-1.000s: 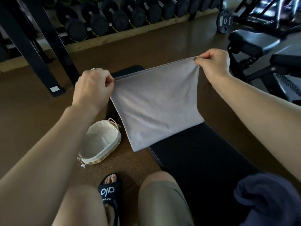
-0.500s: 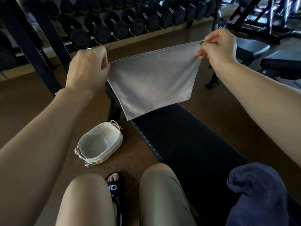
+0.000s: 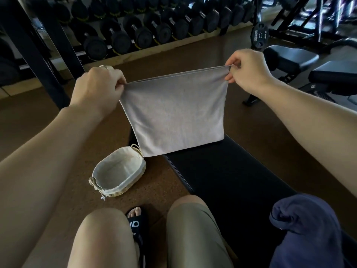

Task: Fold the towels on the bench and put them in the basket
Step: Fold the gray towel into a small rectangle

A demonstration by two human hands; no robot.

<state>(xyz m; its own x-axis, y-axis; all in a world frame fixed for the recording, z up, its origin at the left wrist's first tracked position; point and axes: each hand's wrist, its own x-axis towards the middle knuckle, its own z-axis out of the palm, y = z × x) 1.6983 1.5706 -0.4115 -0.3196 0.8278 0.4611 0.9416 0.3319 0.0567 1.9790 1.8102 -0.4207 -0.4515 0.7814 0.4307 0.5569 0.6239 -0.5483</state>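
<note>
Between the left hand (image 3: 98, 88) and right hand (image 3: 246, 69) hangs a grey towel (image 3: 176, 113), each hand pinching 1 top corner. Below the left hand sits the basket (image 3: 118, 171) on the floor; below the right, the bench (image 3: 222, 171) bears a navy towel (image 3: 307, 227).

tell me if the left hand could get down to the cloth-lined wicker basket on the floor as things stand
Probably yes, but not right now. The left hand pinches a top corner of the grey towel, so it is busy. The cloth-lined wicker basket sits open on the floor below that arm, beside the black bench, nothing covering it.
</note>
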